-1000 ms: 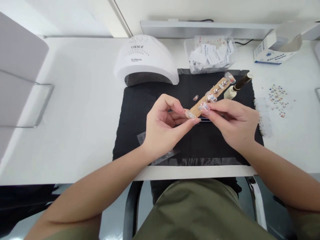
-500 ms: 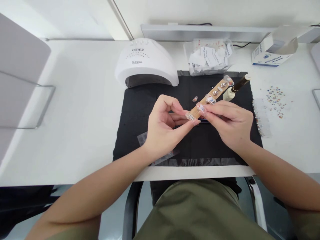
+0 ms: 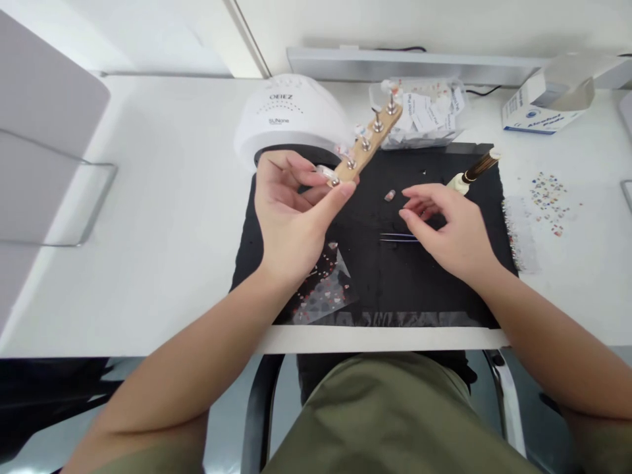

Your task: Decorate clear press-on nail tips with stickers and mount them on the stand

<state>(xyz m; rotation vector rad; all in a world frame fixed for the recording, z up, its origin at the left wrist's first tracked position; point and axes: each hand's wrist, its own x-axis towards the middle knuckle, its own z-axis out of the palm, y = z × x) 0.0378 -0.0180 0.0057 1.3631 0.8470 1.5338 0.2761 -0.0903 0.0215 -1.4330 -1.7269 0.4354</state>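
Note:
My left hand (image 3: 296,214) grips the lower end of a wooden nail stand (image 3: 366,153), tilted up to the right. Metal posts line the stand, and decorated nail tips sit on several of them. Over the black mat (image 3: 375,283), my right hand (image 3: 447,227) has its fingers curved, with a gap between thumb and forefinger and nothing visible between them. Beside its fingertips lies a loose nail tip (image 3: 390,195). Tweezers (image 3: 397,237) lie just below, partly hidden by that hand. A bottle with a dark cap (image 3: 478,168) stands behind the hand.
A white nail lamp (image 3: 291,122) stands at the back left of the mat. Behind the mat is a clear box of pad packets (image 3: 422,118), with an alcohol pads box (image 3: 548,105) farther right. Small gems (image 3: 550,201) lie at the right; a sticker sheet (image 3: 323,293) lies near the front.
My left hand has moved left and raised the stand, turning its posts into view. My right hand has come away from the stand, uncovering more of the mat and the tweezers.

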